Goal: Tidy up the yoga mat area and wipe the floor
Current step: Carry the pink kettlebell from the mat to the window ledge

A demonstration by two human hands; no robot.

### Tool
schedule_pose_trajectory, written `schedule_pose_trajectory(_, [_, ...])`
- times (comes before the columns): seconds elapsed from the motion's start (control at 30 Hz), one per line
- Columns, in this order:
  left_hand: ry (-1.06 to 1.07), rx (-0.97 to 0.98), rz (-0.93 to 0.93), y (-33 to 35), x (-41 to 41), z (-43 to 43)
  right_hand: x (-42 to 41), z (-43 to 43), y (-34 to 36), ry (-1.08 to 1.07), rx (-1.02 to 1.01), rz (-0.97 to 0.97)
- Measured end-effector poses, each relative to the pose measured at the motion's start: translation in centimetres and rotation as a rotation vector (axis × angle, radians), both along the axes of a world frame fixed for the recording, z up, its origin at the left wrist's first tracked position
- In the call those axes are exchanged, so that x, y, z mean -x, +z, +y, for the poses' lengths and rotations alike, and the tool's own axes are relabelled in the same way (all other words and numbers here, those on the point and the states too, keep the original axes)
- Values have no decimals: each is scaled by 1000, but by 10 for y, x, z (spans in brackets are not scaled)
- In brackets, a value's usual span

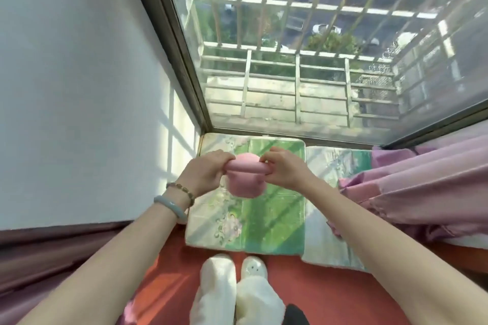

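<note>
Legs (237, 295) stand below the grip, where left hand (204, 173) and right hand (285, 169) clench a pink kettlebell (244, 183) by its handle ends; probably heavy, rigid.

Beaded bracelet (181, 189), green bangle (170, 207), white trousers (215, 295)

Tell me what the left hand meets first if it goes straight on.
Likely the right hand, which grips the other end of the handle of the pink kettlebell that the left hand holds; depth is unclear.
</note>
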State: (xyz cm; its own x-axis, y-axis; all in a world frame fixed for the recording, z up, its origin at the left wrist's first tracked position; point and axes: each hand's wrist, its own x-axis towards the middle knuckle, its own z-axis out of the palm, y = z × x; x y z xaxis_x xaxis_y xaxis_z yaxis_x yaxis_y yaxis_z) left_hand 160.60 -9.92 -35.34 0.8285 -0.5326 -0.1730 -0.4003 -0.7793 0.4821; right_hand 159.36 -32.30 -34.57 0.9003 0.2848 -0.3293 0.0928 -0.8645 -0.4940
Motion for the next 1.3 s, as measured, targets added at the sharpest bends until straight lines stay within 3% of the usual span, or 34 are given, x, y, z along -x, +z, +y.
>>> schedule_pose_trajectory(0.27, [-7, -171, -153, -162, -102, -11, -93, 2, -165, -175, -41, -78])
schedule_pose_trajectory(0.43, [-32, -102, -204, -252, -134, -7, -124, 4, -243, -130, 69, -137])
schedule_pose_trajectory(0.53, [-61, -101, -261, -289, -138, -11, -125, 5, -284, -121, 107, -162])
schedule_pose_trajectory(0.67, [-64, -33, -193, -329, -109, -9, -102, 10, -325, -100, 89, -69])
schedule_pose_trajectory(0.77, [-39, 3, -160, -344, -88, 3, -83, 11, -339, -108, 24, -107])
schedule_pose_trajectory(1.0, [-110, -40, -116, -365, -46, 23, -37, 14, -366, 145, -48, -209])
schedule_pose_trajectory(1.3, [-269, 6, -108, -417, 13, 30, 31, 7, -426, 469, 47, -323])
